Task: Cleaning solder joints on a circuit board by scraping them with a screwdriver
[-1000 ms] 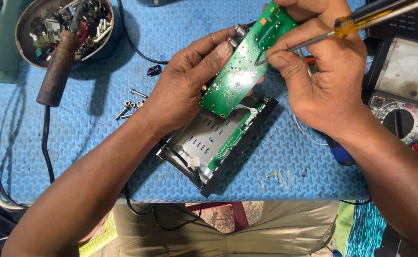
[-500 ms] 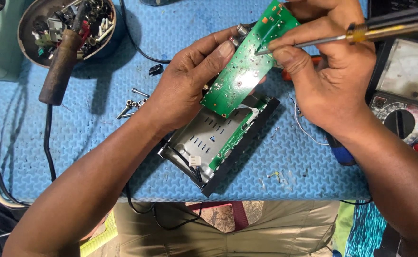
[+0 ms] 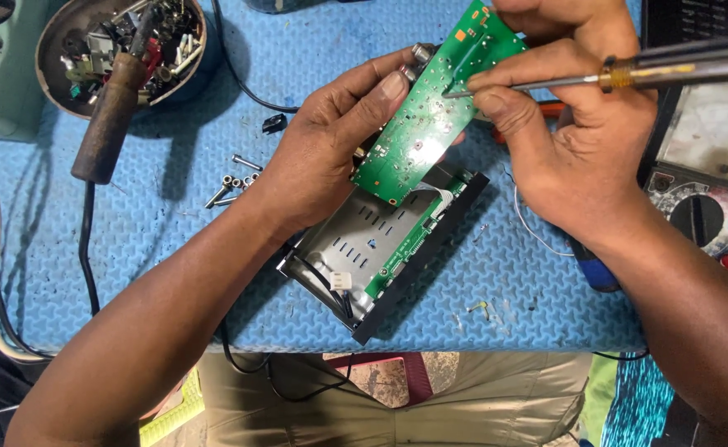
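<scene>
The green board (image 3: pixel 430 116) is already lifted out of the open black box (image 3: pixel 385 257) on the bench (image 3: pixel 173 248), the left hand (image 3: pixel 331 157) fingers closed on its edge, while the right hand (image 3: pixel 563 141) grips a screwdriver (image 3: pixel 629 74) whose tip touches it.

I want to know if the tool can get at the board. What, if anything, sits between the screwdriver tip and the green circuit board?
Nothing visible. The screwdriver tip reaches the green circuit board with no wire or finger across it; the left hand grips the board's left edge, the right hand holds the tool.
</scene>
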